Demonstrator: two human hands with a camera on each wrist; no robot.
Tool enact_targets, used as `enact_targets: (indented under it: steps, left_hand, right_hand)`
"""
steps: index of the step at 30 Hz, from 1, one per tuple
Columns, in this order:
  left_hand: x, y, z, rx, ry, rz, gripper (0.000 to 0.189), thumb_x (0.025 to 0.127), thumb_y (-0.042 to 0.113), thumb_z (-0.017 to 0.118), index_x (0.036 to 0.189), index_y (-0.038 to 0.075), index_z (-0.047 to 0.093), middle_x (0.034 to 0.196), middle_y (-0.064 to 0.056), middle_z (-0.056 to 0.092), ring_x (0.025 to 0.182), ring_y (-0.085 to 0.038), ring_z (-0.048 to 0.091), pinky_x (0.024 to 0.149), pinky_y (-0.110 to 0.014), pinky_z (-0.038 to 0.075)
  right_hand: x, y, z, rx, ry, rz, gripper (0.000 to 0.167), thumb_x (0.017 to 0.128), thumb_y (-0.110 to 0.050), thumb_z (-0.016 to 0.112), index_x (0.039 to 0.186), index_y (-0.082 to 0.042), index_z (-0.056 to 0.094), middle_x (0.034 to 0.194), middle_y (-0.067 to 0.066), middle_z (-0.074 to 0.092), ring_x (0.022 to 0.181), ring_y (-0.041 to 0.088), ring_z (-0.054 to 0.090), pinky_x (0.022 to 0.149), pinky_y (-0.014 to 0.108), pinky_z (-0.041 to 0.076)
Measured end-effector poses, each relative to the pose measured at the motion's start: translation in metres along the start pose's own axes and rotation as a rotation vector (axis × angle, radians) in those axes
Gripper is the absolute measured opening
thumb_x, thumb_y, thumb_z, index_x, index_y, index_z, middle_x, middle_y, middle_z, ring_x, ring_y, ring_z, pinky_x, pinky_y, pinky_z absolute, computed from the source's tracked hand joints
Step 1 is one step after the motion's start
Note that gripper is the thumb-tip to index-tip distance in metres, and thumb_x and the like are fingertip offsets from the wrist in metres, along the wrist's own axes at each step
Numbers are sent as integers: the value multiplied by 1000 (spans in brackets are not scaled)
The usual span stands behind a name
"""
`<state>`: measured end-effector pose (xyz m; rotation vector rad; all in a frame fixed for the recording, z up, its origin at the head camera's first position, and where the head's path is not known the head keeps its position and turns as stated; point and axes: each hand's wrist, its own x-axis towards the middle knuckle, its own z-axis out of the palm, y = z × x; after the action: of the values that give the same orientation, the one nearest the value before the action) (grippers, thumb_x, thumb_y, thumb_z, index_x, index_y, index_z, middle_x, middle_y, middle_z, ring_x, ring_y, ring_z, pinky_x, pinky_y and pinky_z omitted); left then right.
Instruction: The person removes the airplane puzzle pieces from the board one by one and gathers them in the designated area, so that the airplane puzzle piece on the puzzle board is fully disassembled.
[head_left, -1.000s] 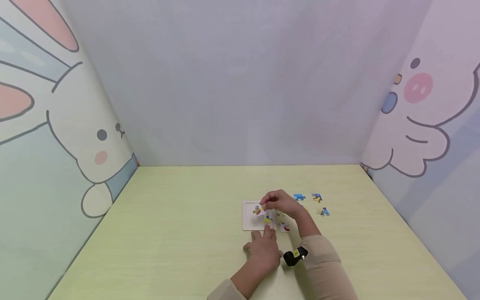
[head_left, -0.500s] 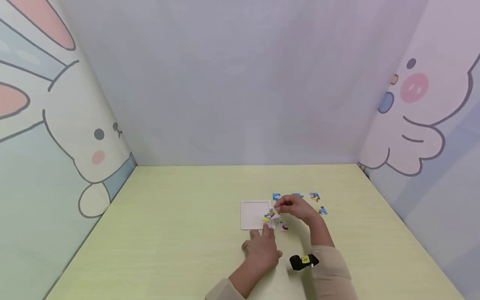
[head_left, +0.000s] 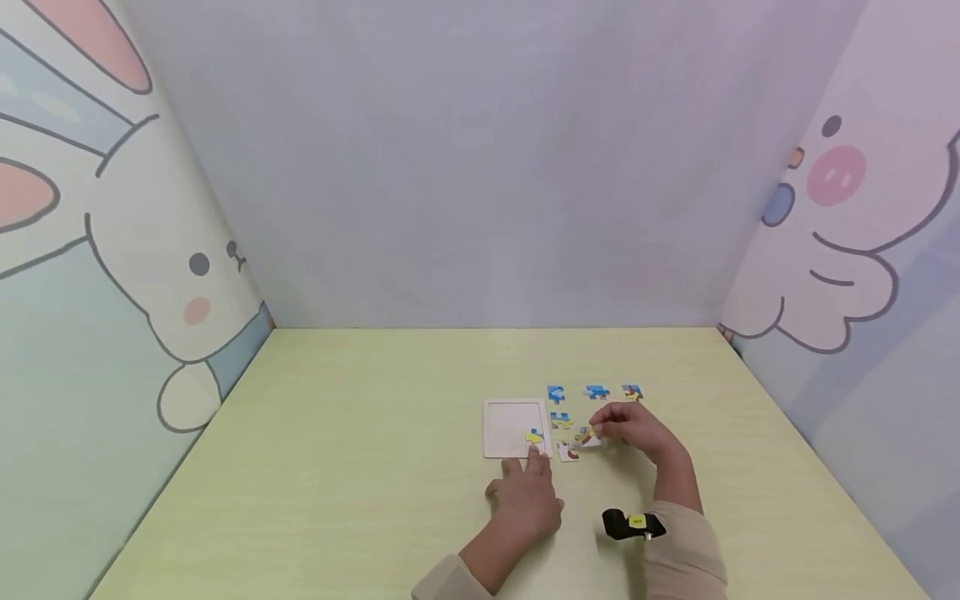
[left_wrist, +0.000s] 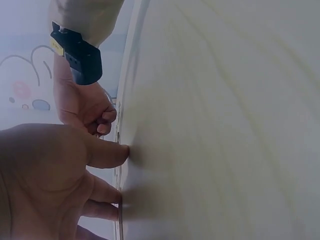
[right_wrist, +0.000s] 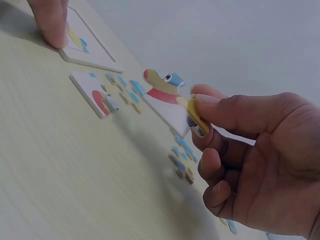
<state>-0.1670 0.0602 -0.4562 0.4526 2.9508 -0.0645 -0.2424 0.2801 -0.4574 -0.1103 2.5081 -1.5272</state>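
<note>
My right hand (head_left: 636,429) pinches a jigsaw puzzle piece (right_wrist: 167,97) between thumb and index finger, above the table to the right of a white puzzle tray (head_left: 485,429). That piece shows white, red, tan and blue. One yellow-and-blue puzzle piece (head_left: 533,436) lies in the tray's lower right corner. My left hand (head_left: 523,500) rests with extended fingers at the tray's near edge, fingertips right by that piece. A white-and-red piece (right_wrist: 92,95) lies on the table just right of the tray, below the held one.
More puzzle pieces lie right of the tray: a blue one (head_left: 556,393), another blue one (head_left: 596,392), a yellow-and-blue one (head_left: 561,421) and a red-and-yellow one (head_left: 632,392). The pale yellow table (head_left: 337,433) meets a grey wall (head_left: 480,208) at the back.
My right hand has moved from over the tray to the right, carrying the puzzle piece with it. The left hand has stayed at the tray's near edge.
</note>
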Motion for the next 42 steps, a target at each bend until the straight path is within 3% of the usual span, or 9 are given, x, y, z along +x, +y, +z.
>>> enact_targets:
  steps: [21,34,42]
  left_hand:
    - [-3,1,1,15,8,-1,64,92,56,61,146,21,53,153,4,44,120,-37,49,66,-53,53]
    - [-3,1,3,16,25,5,64,93,56,60,146,21,53,152,3,45,118,-37,49,65,-54,53]
    - [-5,-1,0,21,31,10,63,92,56,61,145,22,54,152,4,45,119,-37,49,66,-53,53]
  right_hand:
    - [-21,24,-19,-81,101,128,13,94,-3,64,102,6,70,83,2,63,73,20,51,63,30,44]
    - [-23,21,-14,-156,100,86,11,91,-5,69,98,4,73,87,3,65,76,19,53,68,32,44]
    - [-19,14,-9,-124,114,84,13,93,-2,64,103,4,70,89,6,63,78,20,52,68,31,45]
